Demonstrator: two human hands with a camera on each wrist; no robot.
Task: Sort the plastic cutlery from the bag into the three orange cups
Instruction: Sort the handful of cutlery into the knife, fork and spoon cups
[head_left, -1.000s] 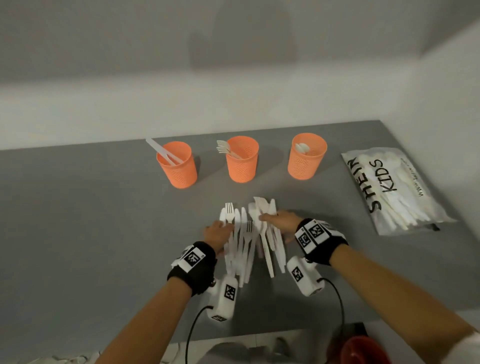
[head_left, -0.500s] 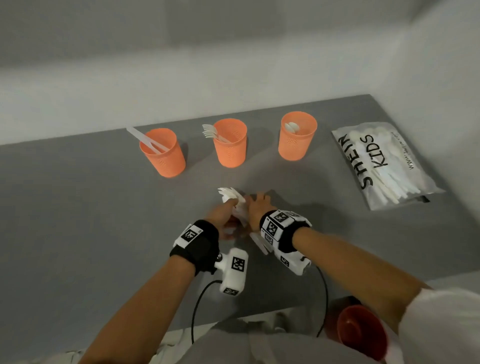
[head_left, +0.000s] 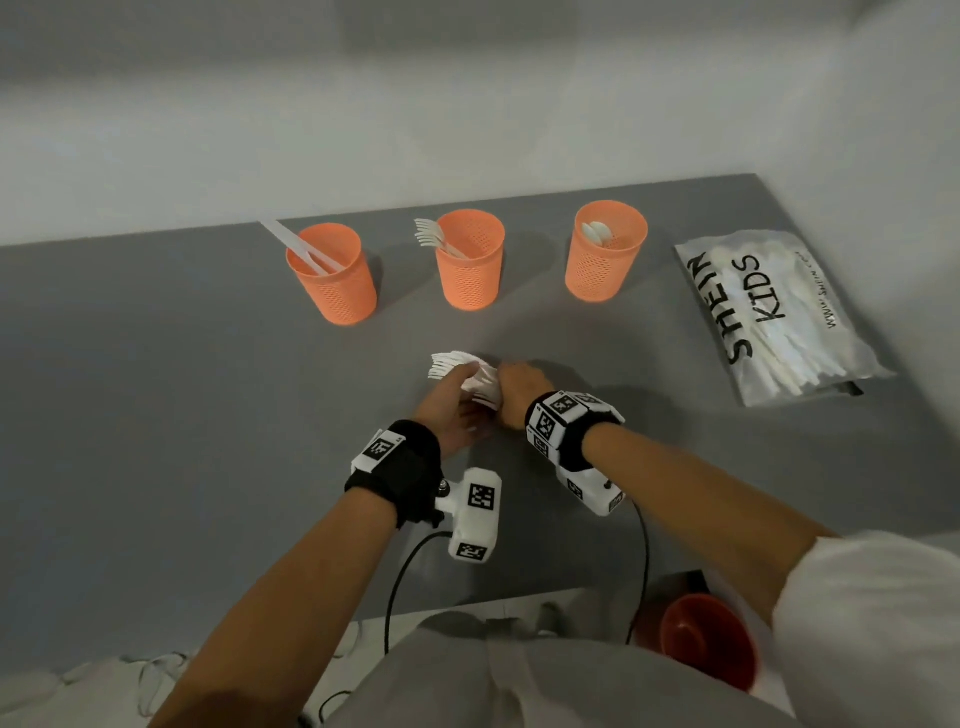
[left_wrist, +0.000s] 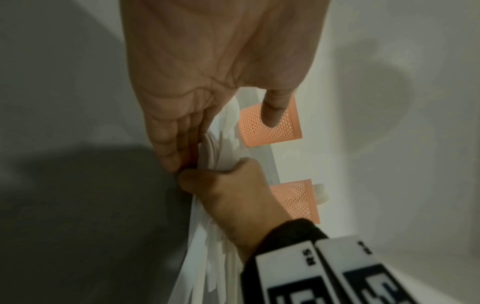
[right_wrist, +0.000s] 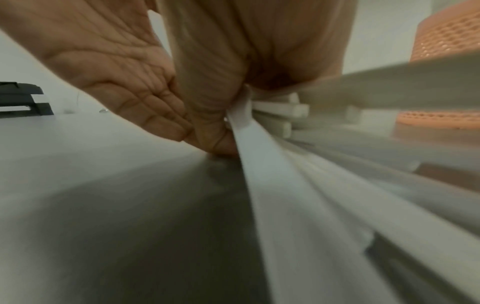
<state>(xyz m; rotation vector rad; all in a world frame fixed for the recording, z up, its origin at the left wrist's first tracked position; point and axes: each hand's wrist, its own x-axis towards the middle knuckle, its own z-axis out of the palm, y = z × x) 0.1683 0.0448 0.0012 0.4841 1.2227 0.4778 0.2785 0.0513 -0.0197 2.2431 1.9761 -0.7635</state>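
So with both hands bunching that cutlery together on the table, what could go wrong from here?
1. The bundle of white plastic cutlery is only squeezed between the left hand and right hand, handles fanning loose toward the person; lifting it could spill pieces.
2. It looks mixed, so dropping it whole would mis-sort: the left orange cup holds knives, the middle orange cup forks, the right orange cup spoons.

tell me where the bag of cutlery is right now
In the head view the bag lies flat at the table's far right, beside the right-hand orange cup, untouched by either hand.
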